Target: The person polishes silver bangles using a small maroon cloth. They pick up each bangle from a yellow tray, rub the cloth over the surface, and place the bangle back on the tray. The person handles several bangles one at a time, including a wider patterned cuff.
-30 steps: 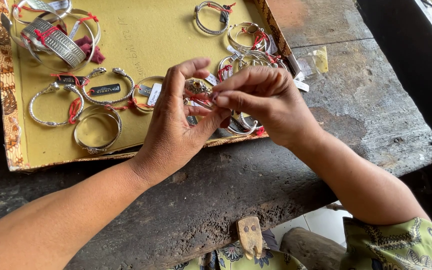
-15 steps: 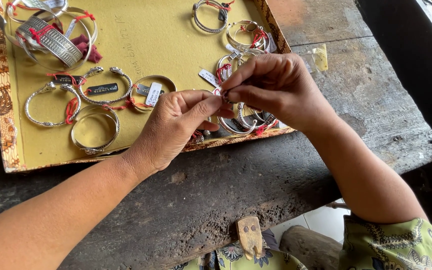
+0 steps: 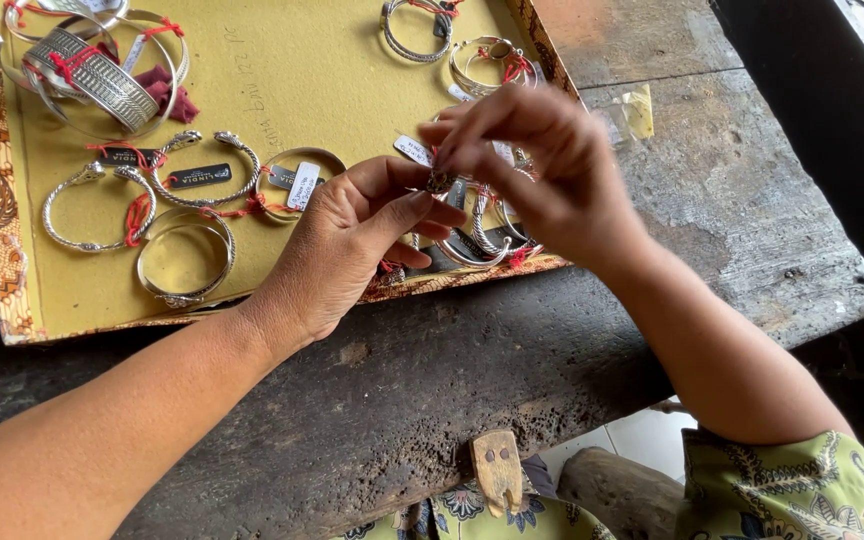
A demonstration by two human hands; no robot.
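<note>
Silver ring (image 3: 440, 182) between both hands.

A dark, weathered worktop (image 3: 712, 210) of rough grey stone or old wood, pitted and stained along its near edge, carries everything here. Directly on it lies a flat rectangular tray (image 3: 282, 80) lined in mustard-yellow cloth with a patterned brown border (its right corner reaches past the middle of the slab). Just beside that corner rests a small clear plastic bag (image 3: 637, 110) with a yellowish tint. A small wooden peg (image 3: 497, 468) juts from the worktop's front edge.
</note>
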